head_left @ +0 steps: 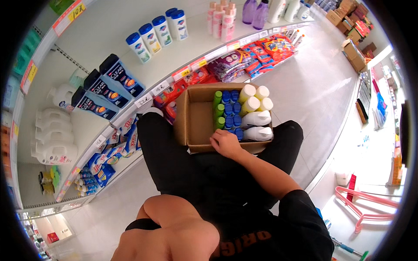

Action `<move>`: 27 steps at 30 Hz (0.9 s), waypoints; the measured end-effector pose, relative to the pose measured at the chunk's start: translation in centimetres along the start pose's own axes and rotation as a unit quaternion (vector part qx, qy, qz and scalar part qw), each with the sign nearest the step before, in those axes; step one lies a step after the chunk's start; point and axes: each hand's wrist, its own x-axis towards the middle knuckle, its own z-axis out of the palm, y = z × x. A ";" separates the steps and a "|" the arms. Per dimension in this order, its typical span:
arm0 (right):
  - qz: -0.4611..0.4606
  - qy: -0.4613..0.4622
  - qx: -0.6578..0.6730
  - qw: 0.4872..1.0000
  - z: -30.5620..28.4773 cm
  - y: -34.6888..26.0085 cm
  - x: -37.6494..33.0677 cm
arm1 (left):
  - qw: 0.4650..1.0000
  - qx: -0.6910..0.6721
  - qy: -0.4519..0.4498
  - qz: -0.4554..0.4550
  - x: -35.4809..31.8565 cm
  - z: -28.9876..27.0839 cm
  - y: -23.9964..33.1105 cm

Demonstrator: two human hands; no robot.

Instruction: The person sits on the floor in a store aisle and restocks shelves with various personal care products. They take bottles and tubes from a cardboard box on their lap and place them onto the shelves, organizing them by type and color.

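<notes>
An open cardboard box (196,117) rests on my knees, which are in black trousers. Inside stand green-capped bottles (217,108), blue-capped bottles (232,109), pale yellow-capped bottles (254,99) and two white bottles lying flat (257,126); the left half of the box is bare. My right hand (225,143) grips the near rim, fingers curled over it beside the blue caps. Only the bent left arm (174,230) shows at the bottom edge; that hand is hidden.
White shelves on my left hold dark shampoo bottles (109,85), blue-capped white bottles (152,35), pink bottles (221,19), white jugs (54,130) and bright packets (261,52). Cardboard cartons (353,54) stand on the tiled aisle floor. Pink hangers (365,204) lie at right.
</notes>
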 end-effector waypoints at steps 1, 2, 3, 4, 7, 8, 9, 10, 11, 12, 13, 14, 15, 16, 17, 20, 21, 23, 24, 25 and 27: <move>0.000 -0.007 0.003 1.000 0.1 -0.3 0.0 | 0.999 0.030 -0.027 -0.034 0.1 -0.7 0.9; 0.007 -0.008 0.000 1.000 -0.1 -0.4 -0.2 | 0.995 0.055 -0.054 -0.070 0.3 -1.4 1.6; 0.019 -0.005 -0.003 1.000 -0.5 -0.3 -0.4 | 0.975 0.099 -0.094 -0.174 0.7 -3.1 4.3; 0.019 -0.004 0.002 1.000 -0.6 -0.2 -0.4 | 0.957 0.170 -0.089 -0.218 0.3 -4.3 4.9; 0.030 -0.016 0.013 0.999 -0.4 0.0 -0.1 | 0.876 0.414 0.004 -0.246 -2.3 -8.3 2.3; 0.036 -0.026 0.014 0.999 -0.9 -0.3 0.3 | 0.855 0.444 0.062 -0.261 -3.3 -10.1 1.7; 0.049 -0.034 0.011 0.998 -1.1 -0.1 0.3 | 0.833 0.462 0.121 -0.280 -4.4 -12.2 1.0; 0.048 -0.039 0.035 0.997 -1.0 0.4 0.4 | 0.795 0.494 0.096 -0.337 -6.2 -16.1 1.5; 0.057 -0.045 0.043 0.996 -1.1 0.6 0.4 | 0.724 0.559 0.136 -0.380 -8.1 -18.6 1.5; 0.063 -0.049 0.048 0.996 -1.6 0.5 0.6 | 0.693 0.566 0.168 -0.413 -10.2 -21.2 2.2; 0.068 -0.054 0.052 0.995 -2.1 0.4 0.7 | 0.623 0.638 0.140 -0.430 -12.8 -24.3 3.5; 0.073 -0.048 0.058 0.994 -2.4 0.3 0.5 | 0.543 0.684 0.144 -0.465 -14.6 -26.1 4.7; 0.074 -0.038 0.063 0.995 -2.7 0.4 0.7 | 0.495 0.742 0.089 -0.444 -15.9 -27.7 5.6; 0.075 -0.028 0.069 0.994 -3.1 0.3 1.0 | 0.440 0.793 0.033 -0.419 -17.1 -29.0 6.7; 0.098 -0.030 0.101 0.990 -4.0 0.3 1.5 | 0.380 0.837 -0.022 -0.392 -18.5 -30.3 7.8; 0.126 -0.003 0.181 0.975 -9.1 -0.1 4.2 | 0.305 0.838 -0.013 -0.452 -21.5 -32.8 9.8; 0.109 0.025 0.194 0.975 -11.6 0.0 5.6 | 0.278 0.840 -0.013 -0.465 -21.7 -33.6 10.2; 0.068 0.094 0.200 0.973 -17.1 -0.4 7.9 | 0.292 0.811 0.003 -0.507 -21.8 -34.3 10.4; 0.036 0.140 0.196 0.970 -20.6 -1.0 9.0 | 0.292 0.816 0.003 -0.500 -21.6 -33.9 9.8; 0.000 0.179 0.192 0.965 -23.7 -1.6 10.0 | 0.290 0.823 0.004 -0.488 -21.5 -33.7 9.5; -0.056 0.243 0.155 0.956 -31.0 -4.7 10.3 | 0.294 0.819 -0.018 -0.493 -22.0 -33.1 9.0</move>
